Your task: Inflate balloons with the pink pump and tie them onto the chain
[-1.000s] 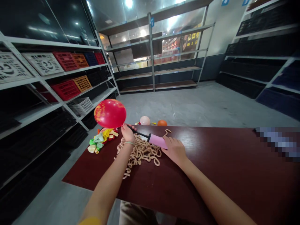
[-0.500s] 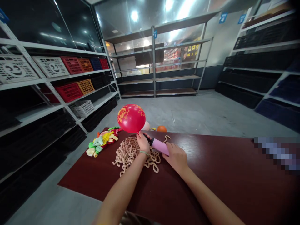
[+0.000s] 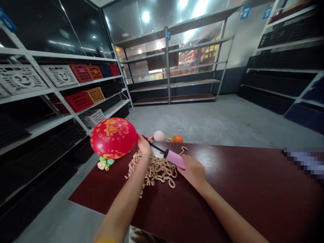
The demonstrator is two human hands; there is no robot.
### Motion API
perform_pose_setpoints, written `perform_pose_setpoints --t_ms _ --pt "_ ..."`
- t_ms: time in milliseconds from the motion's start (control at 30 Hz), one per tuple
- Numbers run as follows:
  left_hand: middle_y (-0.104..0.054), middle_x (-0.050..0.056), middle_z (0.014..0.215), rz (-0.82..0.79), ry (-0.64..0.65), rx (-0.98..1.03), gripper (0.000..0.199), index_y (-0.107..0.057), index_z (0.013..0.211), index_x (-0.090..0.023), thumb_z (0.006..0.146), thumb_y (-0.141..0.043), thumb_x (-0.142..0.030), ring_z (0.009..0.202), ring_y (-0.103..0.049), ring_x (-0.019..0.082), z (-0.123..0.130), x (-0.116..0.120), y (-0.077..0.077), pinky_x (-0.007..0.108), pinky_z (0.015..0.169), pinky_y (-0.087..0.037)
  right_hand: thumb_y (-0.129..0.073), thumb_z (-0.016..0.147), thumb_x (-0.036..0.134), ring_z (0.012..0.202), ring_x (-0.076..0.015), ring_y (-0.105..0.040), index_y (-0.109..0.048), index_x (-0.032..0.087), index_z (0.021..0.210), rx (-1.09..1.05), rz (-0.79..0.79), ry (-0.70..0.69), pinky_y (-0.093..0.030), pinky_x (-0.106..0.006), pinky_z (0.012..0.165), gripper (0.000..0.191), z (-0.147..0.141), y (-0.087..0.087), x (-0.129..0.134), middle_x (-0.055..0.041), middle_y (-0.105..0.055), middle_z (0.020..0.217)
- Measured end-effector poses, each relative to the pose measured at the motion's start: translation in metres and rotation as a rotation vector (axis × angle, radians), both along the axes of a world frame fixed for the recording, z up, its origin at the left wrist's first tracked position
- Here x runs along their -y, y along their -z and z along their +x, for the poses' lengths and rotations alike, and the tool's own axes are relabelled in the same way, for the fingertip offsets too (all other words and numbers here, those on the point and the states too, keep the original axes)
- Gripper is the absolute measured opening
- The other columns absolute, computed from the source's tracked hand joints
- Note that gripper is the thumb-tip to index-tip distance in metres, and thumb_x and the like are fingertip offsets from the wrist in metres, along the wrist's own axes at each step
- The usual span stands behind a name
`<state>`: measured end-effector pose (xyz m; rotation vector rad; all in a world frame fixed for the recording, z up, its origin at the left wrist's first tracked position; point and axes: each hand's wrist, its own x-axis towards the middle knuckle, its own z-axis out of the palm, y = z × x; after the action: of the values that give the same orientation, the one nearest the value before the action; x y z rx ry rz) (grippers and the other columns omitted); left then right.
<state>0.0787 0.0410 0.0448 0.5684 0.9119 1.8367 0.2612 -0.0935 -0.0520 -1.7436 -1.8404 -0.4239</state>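
Observation:
A red balloon with yellow-orange prints swells out to the left of my left hand. That hand is closed at the balloon's neck, round the far end of a hand pump. My right hand grips the pump's pink barrel. Between the hands runs the pump's thin black rod, drawn well out of the barrel. Beneath my left wrist lies a heap of beige twisted cord-like pieces. Limp balloons in green, cream and yellow show partly behind the red one.
The dark red-brown table stretches to the right, where a blurred patch covers something. A pale pink balloon and an orange balloon show beyond its far edge. Shelves with crates stand left; a metal rack stands behind.
The red balloon has grown much larger and shifted left. My left hand has moved left, away from the right, and the black rod now shows at greater length.

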Motion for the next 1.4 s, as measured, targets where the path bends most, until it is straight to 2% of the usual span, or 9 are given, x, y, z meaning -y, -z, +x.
perform_pose_setpoints --t_ms 133,267,500,600,700,967,1100,1300,1400 --pt "-0.045 -0.007 0.059 0.007 0.083 -0.035 0.029 -0.039 0.079 -0.022 0.091 -0.051 -0.047 0.040 -0.042 0.006 0.047 0.034 0.029 0.019 0.040 -0.035 -0.064 0.082 0.034 0.081 -0.0196 -0.058 -0.059 0.020 0.110 -0.020 0.002 0.019 -0.031 -0.029 0.068 0.032 0.003 0.000 0.003 -0.0039 -0.066 0.091" --pt "-0.047 -0.007 0.061 0.036 0.122 -0.043 0.028 -0.040 0.083 -0.023 0.089 -0.052 -0.047 0.041 -0.045 0.008 0.044 0.047 0.041 0.020 0.043 -0.040 -0.066 0.080 0.034 0.080 -0.0197 -0.058 -0.060 0.021 0.111 -0.001 -0.011 -0.027 -0.032 -0.030 0.068 0.035 0.002 -0.001 0.005 -0.0036 -0.066 0.090" --pt "-0.045 -0.007 0.060 0.047 0.014 -0.097 0.017 -0.040 0.082 -0.023 0.088 -0.049 -0.036 0.041 -0.045 0.008 -0.025 0.005 -0.002 0.019 0.041 -0.037 -0.065 0.080 0.033 0.081 -0.0195 -0.059 -0.061 0.022 0.110 -0.008 -0.032 -0.061 -0.032 -0.030 0.069 0.033 -0.002 -0.003 0.003 -0.0027 -0.066 0.088" --pt "-0.042 -0.008 0.058 0.035 -0.056 -0.062 0.018 -0.039 0.079 -0.022 0.087 -0.050 -0.034 0.039 -0.041 0.006 -0.033 -0.004 -0.014 0.018 0.039 -0.032 -0.065 0.079 0.032 0.081 -0.0192 -0.058 -0.061 0.022 0.110 -0.013 -0.039 -0.060 -0.031 -0.030 0.069 0.032 -0.003 -0.003 0.002 -0.0025 -0.066 0.088" --pt "-0.040 -0.009 0.055 0.003 -0.078 -0.011 0.021 -0.037 0.075 -0.022 0.086 -0.051 -0.032 0.037 -0.038 0.005 -0.014 0.004 -0.006 0.017 0.038 -0.029 -0.066 0.080 0.034 0.081 -0.0196 -0.057 -0.062 0.022 0.108 -0.002 -0.034 -0.028 -0.031 -0.030 0.069 0.031 -0.002 -0.002 0.001 -0.0022 -0.065 0.087" --pt "-0.041 -0.009 0.054 -0.004 0.127 0.025 0.023 -0.038 0.076 -0.023 0.083 -0.055 -0.036 0.037 -0.038 0.006 0.054 0.046 0.034 0.018 0.038 -0.030 -0.065 0.080 0.034 0.081 -0.0195 -0.056 -0.060 0.020 0.109 0.001 -0.012 0.002 -0.030 -0.030 0.067 0.032 0.001 -0.003 0.005 -0.0032 -0.064 0.088" --pt "-0.041 -0.008 0.054 -0.003 0.120 -0.001 0.019 -0.038 0.076 -0.022 0.082 -0.053 -0.032 0.036 -0.038 0.006 0.034 0.036 0.023 0.019 0.037 -0.030 -0.065 0.080 0.034 0.083 -0.0199 -0.057 -0.059 0.020 0.112 0.005 -0.021 -0.043 -0.032 -0.029 0.068 0.035 -0.001 -0.004 0.005 -0.0043 -0.066 0.090" --pt "-0.039 -0.009 0.055 0.048 -0.016 -0.025 0.017 -0.037 0.077 -0.022 0.083 -0.052 -0.030 0.037 -0.036 0.005 -0.019 0.001 -0.015 0.017 0.037 -0.026 -0.066 0.080 0.034 0.082 -0.0198 -0.057 -0.060 0.021 0.110 -0.011 -0.044 -0.050 -0.032 -0.029 0.069 0.033 -0.003 -0.003 0.002 -0.0038 -0.065 0.088" --pt "-0.037 -0.009 0.055 0.040 -0.069 0.002 0.020 -0.036 0.075 -0.022 0.084 -0.052 -0.031 0.037 -0.034 0.005 -0.013 0.000 -0.019 0.017 0.036 -0.023 -0.066 0.080 0.034 0.082 -0.0200 -0.056 -0.061 0.021 0.108 -0.019 -0.037 -0.017 -0.031 -0.029 0.068 0.031 -0.003 -0.003 0.000 -0.0040 -0.065 0.088"
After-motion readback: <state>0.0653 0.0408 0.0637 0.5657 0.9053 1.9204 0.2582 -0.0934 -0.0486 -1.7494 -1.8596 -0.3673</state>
